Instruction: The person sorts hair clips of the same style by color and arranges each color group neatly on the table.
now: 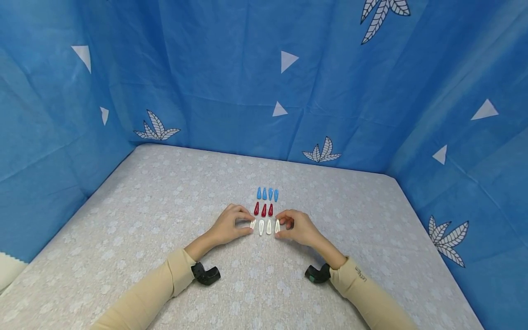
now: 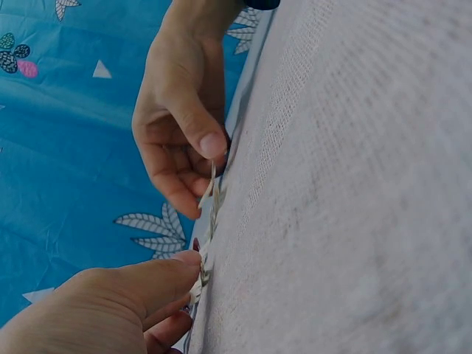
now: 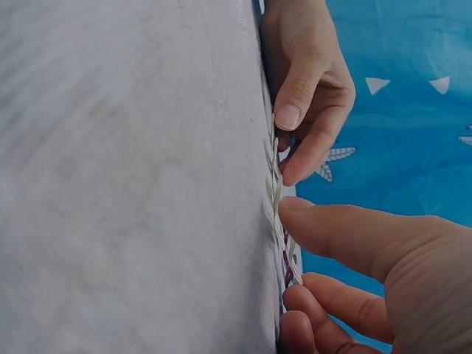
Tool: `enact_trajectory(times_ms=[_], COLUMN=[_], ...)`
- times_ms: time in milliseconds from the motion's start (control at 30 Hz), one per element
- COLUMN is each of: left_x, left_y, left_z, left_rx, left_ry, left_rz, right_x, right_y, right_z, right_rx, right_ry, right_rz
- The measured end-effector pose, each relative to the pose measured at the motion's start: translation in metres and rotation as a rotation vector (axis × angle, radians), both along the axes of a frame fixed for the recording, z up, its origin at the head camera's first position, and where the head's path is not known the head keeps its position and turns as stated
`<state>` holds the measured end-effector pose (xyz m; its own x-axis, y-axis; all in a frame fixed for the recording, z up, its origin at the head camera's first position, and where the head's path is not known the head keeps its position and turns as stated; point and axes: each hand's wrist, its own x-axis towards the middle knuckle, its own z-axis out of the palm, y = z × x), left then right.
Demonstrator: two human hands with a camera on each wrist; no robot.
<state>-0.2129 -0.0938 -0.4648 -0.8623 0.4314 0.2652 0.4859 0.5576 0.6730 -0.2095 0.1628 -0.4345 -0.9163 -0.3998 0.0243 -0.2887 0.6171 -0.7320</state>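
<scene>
Snap hair clips lie in three rows: blue clips [image 1: 264,194] at the back, red clips [image 1: 264,210] in the middle and white clips [image 1: 269,227] nearest the person. My left hand [image 1: 229,224] pinches the leftmost white hair clip [image 1: 253,224] end to end between thumb and index finger. At the row's other end, my right hand [image 1: 300,227] has the rightmost white hair clip [image 1: 277,225] between thumb and index finger. The right wrist view shows that clip's tip [image 3: 296,274] at the index finger. Two white clips lie between the hands.
A pale patterned cloth [image 1: 173,192] covers the table. Blue curtains [image 1: 231,82] with leaf and triangle prints hang behind it and along both sides. Both wrists wear black devices [image 1: 206,274] that stick out inward over the table.
</scene>
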Motion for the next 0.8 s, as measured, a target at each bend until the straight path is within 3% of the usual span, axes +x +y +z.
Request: enact_trajectory(times_ms=[333, 800], left_x=[0.0001, 0.0015], left_y=[0.0003, -0.0008], left_z=[0.0012, 0.0013], left_rx=[-0.001, 0.003], left_ry=[-0.004, -0.013], left_rz=[0.001, -0.001], right_x=[-0.0021, -0.0016], right_y=[0.0000, -0.0016], right_z=[-0.0043, -0.0033], right_rx=[0.032, 0.078], right_ry=[0.042, 0.031], right_rz=[0.011, 0.017])
